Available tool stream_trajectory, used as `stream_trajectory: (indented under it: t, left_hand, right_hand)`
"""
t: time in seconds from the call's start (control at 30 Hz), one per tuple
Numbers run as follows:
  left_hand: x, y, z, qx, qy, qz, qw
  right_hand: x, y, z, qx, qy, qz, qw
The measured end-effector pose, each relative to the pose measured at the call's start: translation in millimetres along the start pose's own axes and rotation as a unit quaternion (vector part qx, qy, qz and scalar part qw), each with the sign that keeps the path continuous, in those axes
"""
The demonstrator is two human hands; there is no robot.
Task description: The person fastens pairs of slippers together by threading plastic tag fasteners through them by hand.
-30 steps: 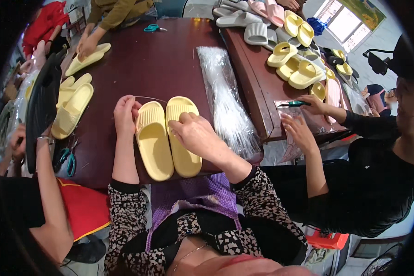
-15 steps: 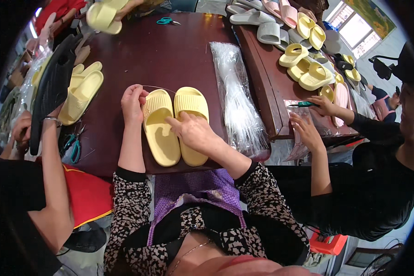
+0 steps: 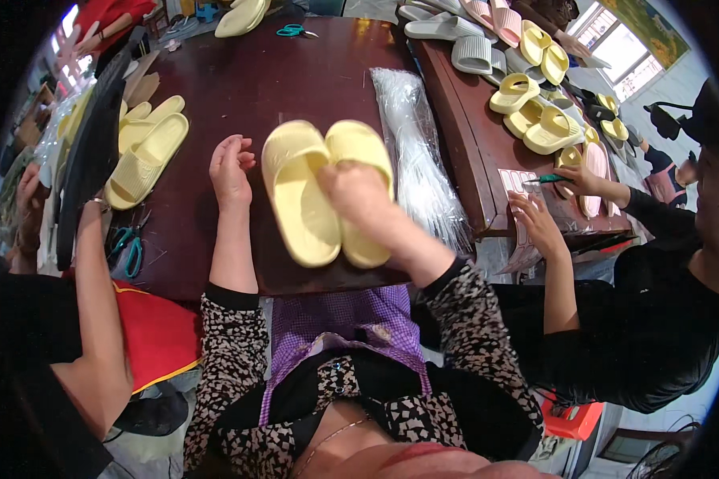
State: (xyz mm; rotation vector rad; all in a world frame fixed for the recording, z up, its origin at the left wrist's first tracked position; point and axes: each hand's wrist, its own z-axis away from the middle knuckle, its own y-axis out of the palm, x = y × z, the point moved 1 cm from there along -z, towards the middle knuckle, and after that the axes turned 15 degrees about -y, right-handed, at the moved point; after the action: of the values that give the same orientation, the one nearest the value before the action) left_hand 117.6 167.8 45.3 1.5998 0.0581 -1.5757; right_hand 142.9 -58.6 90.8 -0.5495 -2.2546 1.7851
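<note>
A pair of pale yellow slide sandals (image 3: 302,227) is side by side in front of me, toes away from me, looking slightly raised off the dark red table. My right hand (image 3: 355,191) grips them where their inner edges meet; its fingertips are partly hidden inside the straps. To the left of the pair, my left hand (image 3: 232,172) is apart from the slides, its fingers loosely bent and nothing visible in them. Right of the slides lies a clear plastic bag (image 3: 415,144) of thin white ties.
More yellow slides (image 3: 148,160) lie at the left beside teal-handled scissors (image 3: 128,247). Another teal pair of scissors (image 3: 295,31) is at the far edge. Co-workers sit on both sides; the right one holds a green-handled tool (image 3: 545,179) near piled slides (image 3: 553,132).
My right hand has taken hold of the slides and lifted them up and rightward. My left hand has come away from the thin tie at the straps. The slides in a co-worker's hand now rest far left.
</note>
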Motion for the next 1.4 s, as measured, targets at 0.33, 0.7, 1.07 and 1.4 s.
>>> stream_trajectory:
  t: [0.33, 0.7, 1.07, 1.4]
  left_hand:
    - [4, 0, -8, 0.016, -0.087, 0.023, 0.996]
    - [7, -16, -8, 0.016, -0.109, -0.035, 0.993]
    - [17, -5, -12, 0.052, -0.117, -0.061, 0.99]
    - [16, -1, -3, 0.068, -0.093, -0.052, 0.992]
  right_hand:
    - [-229, -229, 31, -0.29, 0.35, 0.057, 0.889]
    - [-54, -106, 144, -0.276, 0.189, -0.084, 0.939]
    - [-2, -32, 231, -0.236, 0.337, -0.136, 0.901]
    - [1, -15, 216, -0.182, 0.332, -0.121, 0.918]
